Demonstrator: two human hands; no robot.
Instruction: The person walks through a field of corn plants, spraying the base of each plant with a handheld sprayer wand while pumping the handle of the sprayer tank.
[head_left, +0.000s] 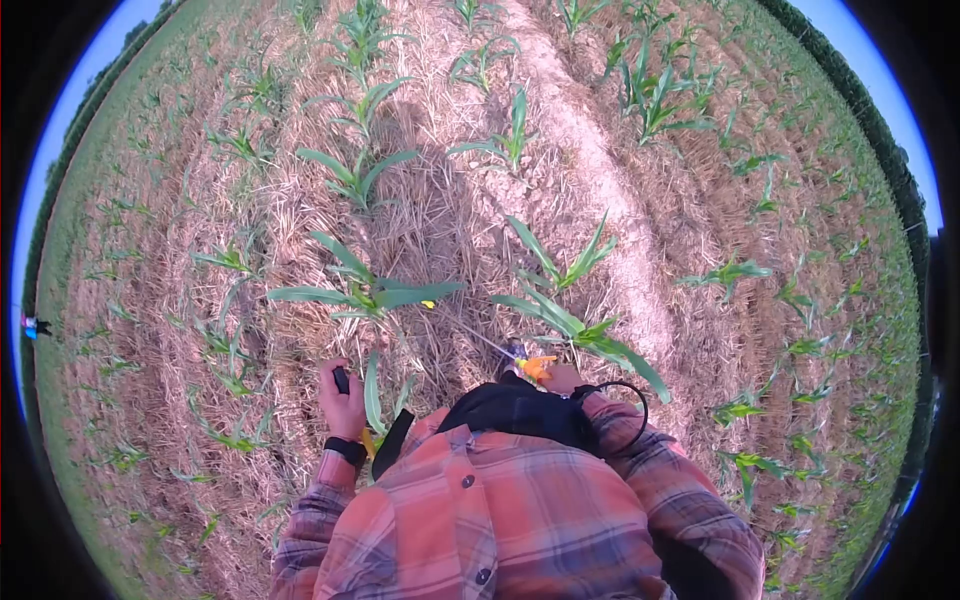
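My left hand point(343, 408) is closed around a short black handle point(341, 380) at my left side. A yellow piece point(368, 443) shows just below that wrist. My right hand point(563, 378) is wrapped round the orange grip point(537, 367) of a spray wand. Its thin shaft point(478, 336) runs forward and left to a yellow nozzle point(428, 304), which hangs by the leaves of a young corn plant point(372, 292). Another corn plant point(580, 332) stands just ahead of my right hand, its long leaf reaching over to the right.
Rows of young corn point(655, 100) stretch ahead and to both sides over straw-covered soil point(420, 230). A bare dirt strip point(600, 180) curves ahead on the right. A black hose point(640, 405) loops by my right forearm. Far left, a person point(36, 326) stands at the field's edge.
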